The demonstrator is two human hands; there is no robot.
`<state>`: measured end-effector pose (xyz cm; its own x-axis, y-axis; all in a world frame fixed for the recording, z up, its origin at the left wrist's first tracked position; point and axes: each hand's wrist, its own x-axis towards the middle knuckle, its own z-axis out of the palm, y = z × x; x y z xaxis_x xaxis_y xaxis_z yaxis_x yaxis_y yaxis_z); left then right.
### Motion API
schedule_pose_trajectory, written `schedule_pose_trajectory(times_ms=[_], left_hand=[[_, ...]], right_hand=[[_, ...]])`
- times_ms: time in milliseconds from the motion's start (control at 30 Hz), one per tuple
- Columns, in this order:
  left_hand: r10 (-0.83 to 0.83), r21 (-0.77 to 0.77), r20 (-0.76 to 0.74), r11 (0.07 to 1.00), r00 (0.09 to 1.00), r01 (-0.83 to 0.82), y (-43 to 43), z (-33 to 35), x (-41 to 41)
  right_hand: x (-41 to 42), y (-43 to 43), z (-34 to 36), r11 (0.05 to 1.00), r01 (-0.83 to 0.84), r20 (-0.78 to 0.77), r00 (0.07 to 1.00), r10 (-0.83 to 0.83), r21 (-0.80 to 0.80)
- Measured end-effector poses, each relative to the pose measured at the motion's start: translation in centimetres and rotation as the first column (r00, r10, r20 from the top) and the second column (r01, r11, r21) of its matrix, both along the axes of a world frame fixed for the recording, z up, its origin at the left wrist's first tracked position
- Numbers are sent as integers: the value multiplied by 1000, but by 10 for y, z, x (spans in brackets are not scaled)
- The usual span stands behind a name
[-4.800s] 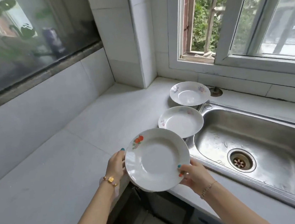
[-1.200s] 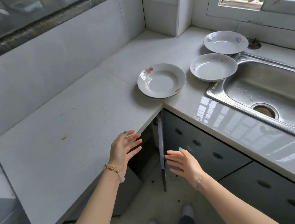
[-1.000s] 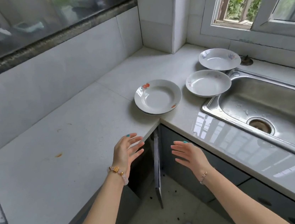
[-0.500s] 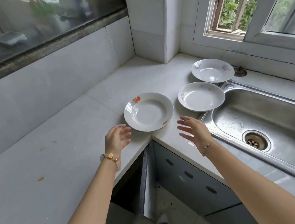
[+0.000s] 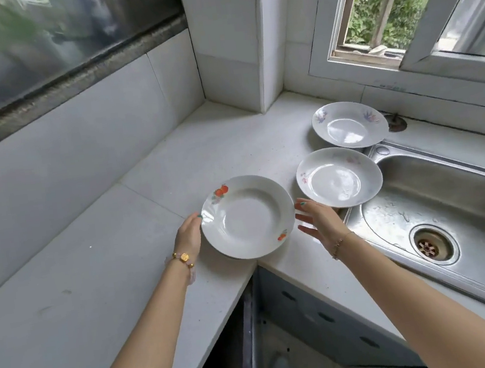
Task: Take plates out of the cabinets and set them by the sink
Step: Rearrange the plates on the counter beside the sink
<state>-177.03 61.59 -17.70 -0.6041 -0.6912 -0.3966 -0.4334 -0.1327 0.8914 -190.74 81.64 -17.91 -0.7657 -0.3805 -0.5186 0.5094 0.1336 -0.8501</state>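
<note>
Three white plates lie on the white counter (image 5: pixel 100 280) left of the steel sink (image 5: pixel 451 207). The nearest plate (image 5: pixel 247 217), with red fruit prints, sits at the inner corner of the counter. My left hand (image 5: pixel 189 236) touches its left rim, fingers partly hidden behind the plate. My right hand (image 5: pixel 319 220) hovers open just right of it, fingers spread, not clearly touching. A second plate (image 5: pixel 339 176) overlaps the sink's edge, and a third plate (image 5: pixel 349 124) with purple flowers lies behind it near the window.
A cabinet door (image 5: pixel 247 330) under the counter corner stands ajar. A tiled pillar (image 5: pixel 236 41) fills the back corner. The window (image 5: pixel 414 3) is open above the sink. A small metal stopper (image 5: pixel 395 124) lies beside the far plate.
Both hands have risen from in front of the cabinet to either side of the fruit-print plate. My left hand now touches its rim. The plates have not moved.
</note>
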Motion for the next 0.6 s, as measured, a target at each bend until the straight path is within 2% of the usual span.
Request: schedule_pose_trajectory(times_ms=[333,600], left_hand=[[92,145,-166,987,982,-68,-5,-5,-2],[176,246,-233,962,957,-117,-6,3,-3]], right_hand=[[6,-7,-7,969,219,73,975,-212,-111],[7,-12,-3,969,227,100,971,-217,-101]])
